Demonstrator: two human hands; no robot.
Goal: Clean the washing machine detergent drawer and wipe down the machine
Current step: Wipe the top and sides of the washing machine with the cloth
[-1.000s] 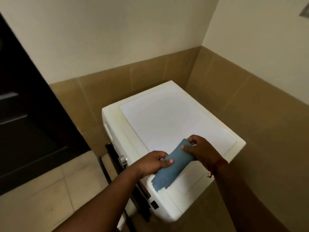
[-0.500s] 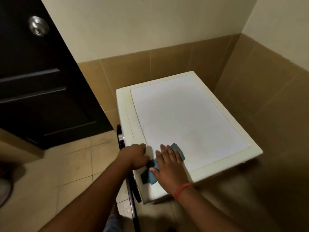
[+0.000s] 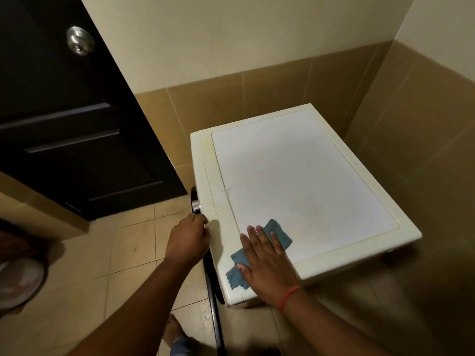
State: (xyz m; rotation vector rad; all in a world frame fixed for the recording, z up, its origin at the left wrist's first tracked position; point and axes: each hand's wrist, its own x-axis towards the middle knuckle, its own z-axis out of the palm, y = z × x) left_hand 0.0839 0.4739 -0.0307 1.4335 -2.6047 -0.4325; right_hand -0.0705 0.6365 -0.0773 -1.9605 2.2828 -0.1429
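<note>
A cream washing machine with a white top panel stands in the room's corner. A blue cloth lies on the top's near left corner. My right hand presses flat on the cloth, fingers stretched out, a red thread at the wrist. My left hand curls its fingers against the machine's front upper edge, just below a chrome knob. What the left fingers hold is hidden behind the hand. No detergent drawer shows from this angle.
The machine's dark round door stands ajar below my left hand. A dark room door with a metal knob is at the left. Brown tiled walls close in behind and to the right. A pale round object sits on the floor.
The cloth went from being held up in both hands to lying flat under my right palm. My left hand let go of it and moved to the machine's front edge. My view shifted left.
</note>
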